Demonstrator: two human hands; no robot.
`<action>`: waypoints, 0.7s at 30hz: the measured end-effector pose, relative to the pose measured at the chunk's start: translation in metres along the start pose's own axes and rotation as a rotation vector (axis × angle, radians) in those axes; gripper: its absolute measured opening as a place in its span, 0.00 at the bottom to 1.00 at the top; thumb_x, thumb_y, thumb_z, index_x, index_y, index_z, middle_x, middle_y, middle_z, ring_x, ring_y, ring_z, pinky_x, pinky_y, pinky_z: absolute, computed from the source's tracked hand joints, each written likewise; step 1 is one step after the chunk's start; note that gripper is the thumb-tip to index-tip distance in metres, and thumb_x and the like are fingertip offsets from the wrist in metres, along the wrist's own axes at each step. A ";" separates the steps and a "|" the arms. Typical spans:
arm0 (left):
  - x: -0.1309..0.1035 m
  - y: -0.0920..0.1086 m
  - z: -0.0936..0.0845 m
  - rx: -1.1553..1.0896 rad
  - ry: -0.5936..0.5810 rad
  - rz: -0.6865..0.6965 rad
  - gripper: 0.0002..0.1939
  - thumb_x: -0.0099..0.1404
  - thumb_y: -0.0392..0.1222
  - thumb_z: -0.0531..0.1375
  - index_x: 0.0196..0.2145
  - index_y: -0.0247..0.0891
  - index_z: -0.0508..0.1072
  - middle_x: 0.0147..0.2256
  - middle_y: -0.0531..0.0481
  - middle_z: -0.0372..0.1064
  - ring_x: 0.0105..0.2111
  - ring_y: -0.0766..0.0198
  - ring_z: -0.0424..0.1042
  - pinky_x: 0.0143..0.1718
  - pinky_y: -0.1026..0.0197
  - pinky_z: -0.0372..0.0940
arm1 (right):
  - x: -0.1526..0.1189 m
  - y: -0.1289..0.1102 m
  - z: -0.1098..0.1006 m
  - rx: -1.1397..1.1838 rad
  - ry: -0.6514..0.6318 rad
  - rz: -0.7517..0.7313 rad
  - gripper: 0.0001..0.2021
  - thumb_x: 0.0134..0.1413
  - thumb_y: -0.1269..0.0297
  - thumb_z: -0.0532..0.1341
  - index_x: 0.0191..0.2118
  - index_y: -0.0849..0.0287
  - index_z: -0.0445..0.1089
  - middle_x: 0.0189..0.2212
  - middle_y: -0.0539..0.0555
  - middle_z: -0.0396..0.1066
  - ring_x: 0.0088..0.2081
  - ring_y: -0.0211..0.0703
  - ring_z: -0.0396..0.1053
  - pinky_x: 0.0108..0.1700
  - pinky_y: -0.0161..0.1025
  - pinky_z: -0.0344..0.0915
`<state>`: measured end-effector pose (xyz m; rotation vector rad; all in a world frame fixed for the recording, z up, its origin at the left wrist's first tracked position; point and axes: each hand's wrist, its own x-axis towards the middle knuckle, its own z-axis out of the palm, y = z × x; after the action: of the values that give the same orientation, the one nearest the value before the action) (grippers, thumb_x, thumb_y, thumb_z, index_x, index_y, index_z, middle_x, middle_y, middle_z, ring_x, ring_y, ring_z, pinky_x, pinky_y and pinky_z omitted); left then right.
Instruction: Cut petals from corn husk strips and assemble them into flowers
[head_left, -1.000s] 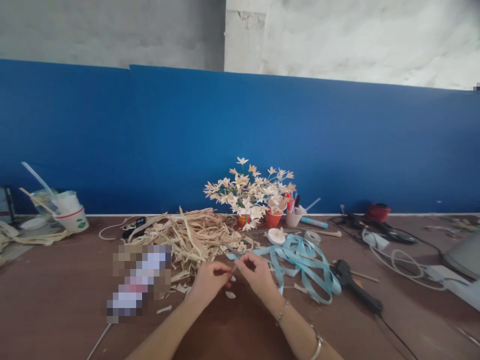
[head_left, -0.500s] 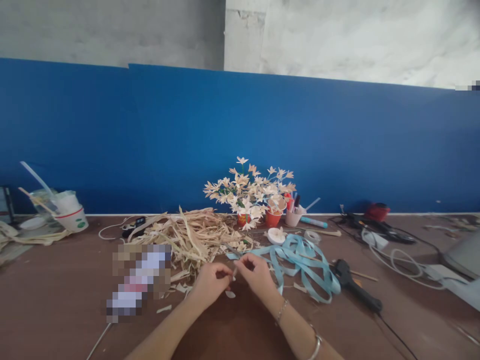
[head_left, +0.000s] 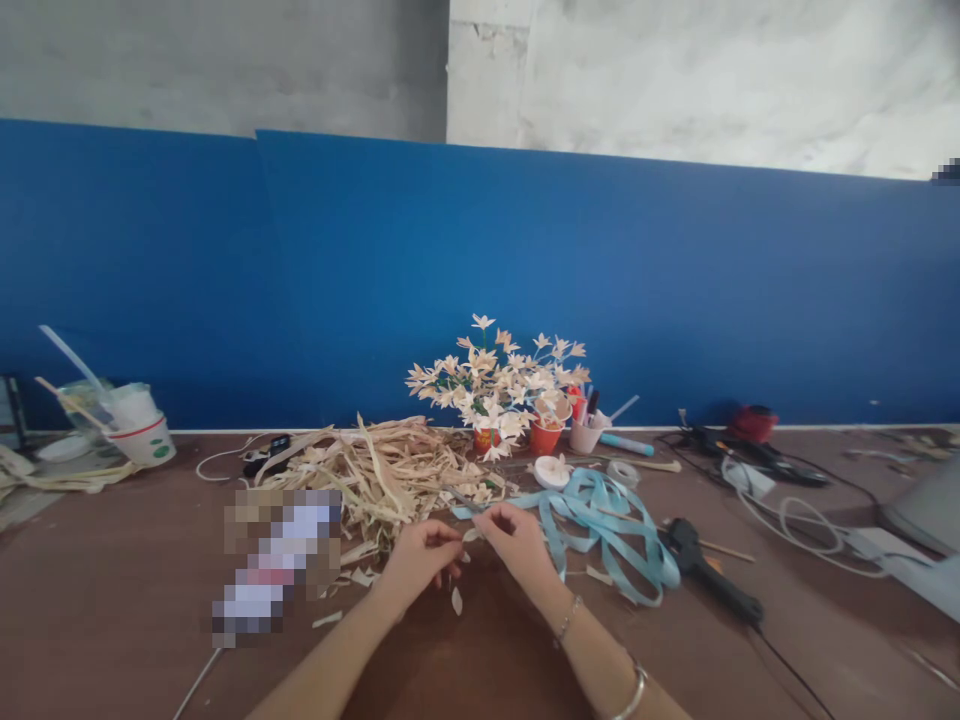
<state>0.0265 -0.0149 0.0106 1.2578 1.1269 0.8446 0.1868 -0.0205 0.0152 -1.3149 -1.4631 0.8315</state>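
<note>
My left hand (head_left: pixel 420 560) is closed, thumb and fingers pinched together, with its fingertips by a small pale petal-shaped piece (head_left: pixel 457 600) just below them. Whether that lower piece hangs from the fingers or lies on the table I cannot tell. My right hand (head_left: pixel 517 548), a bracelet and a bangle on its arm, pinches another pale petal (head_left: pixel 472 535) at its fingertips. The two hands are close but apart. Behind them lies a heap of dry, straw-coloured husk strips (head_left: pixel 390 470). Pale star-shaped flowers (head_left: pixel 499 380) stand in small red cups (head_left: pixel 545 436) farther back.
Tangled light-blue ribbon (head_left: pixel 622 540) and a black glue gun (head_left: pixel 712 575) lie right of my hands. Behind are a white tape roll (head_left: pixel 551 472) and a cup of pens (head_left: pixel 586 435). Cables (head_left: pixel 795 520) run at far right; a paper tub (head_left: pixel 146 440) stands at far left.
My hands have moved slightly apart, the left dropping back a little. A petal now shows at the right fingertips, and the lower petal piece appears turned lengthwise.
</note>
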 end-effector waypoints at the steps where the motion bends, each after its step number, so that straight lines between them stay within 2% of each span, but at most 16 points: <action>1: 0.000 0.000 0.000 -0.002 -0.007 0.001 0.09 0.49 0.42 0.61 0.27 0.33 0.70 0.22 0.50 0.72 0.17 0.69 0.68 0.13 0.71 0.54 | 0.000 -0.001 0.000 0.006 -0.004 0.000 0.13 0.46 0.58 0.59 0.20 0.61 0.62 0.16 0.46 0.59 0.22 0.33 0.55 0.25 0.31 0.54; 6: 0.000 -0.001 -0.001 -0.002 -0.032 0.008 0.09 0.50 0.42 0.60 0.26 0.33 0.69 0.24 0.48 0.73 0.19 0.69 0.69 0.14 0.71 0.54 | -0.001 -0.003 -0.001 0.029 -0.018 0.001 0.12 0.46 0.58 0.58 0.21 0.61 0.63 0.18 0.47 0.62 0.23 0.35 0.58 0.26 0.31 0.56; 12: -0.001 -0.001 0.002 0.038 -0.038 0.051 0.12 0.49 0.42 0.59 0.31 0.33 0.68 0.24 0.50 0.71 0.18 0.67 0.70 0.13 0.70 0.55 | 0.001 0.000 0.000 0.034 -0.021 -0.002 0.12 0.46 0.59 0.59 0.20 0.60 0.63 0.17 0.47 0.61 0.22 0.34 0.58 0.26 0.31 0.56; 21: -0.006 0.000 0.005 0.126 -0.033 0.087 0.09 0.51 0.43 0.57 0.26 0.33 0.70 0.24 0.49 0.70 0.19 0.66 0.71 0.13 0.70 0.56 | 0.000 -0.001 0.001 0.047 -0.021 -0.008 0.12 0.46 0.59 0.59 0.20 0.61 0.65 0.17 0.47 0.63 0.23 0.35 0.59 0.26 0.31 0.57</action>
<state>0.0299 -0.0217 0.0112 1.4286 1.1198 0.8246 0.1860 -0.0205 0.0160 -1.2676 -1.4556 0.8713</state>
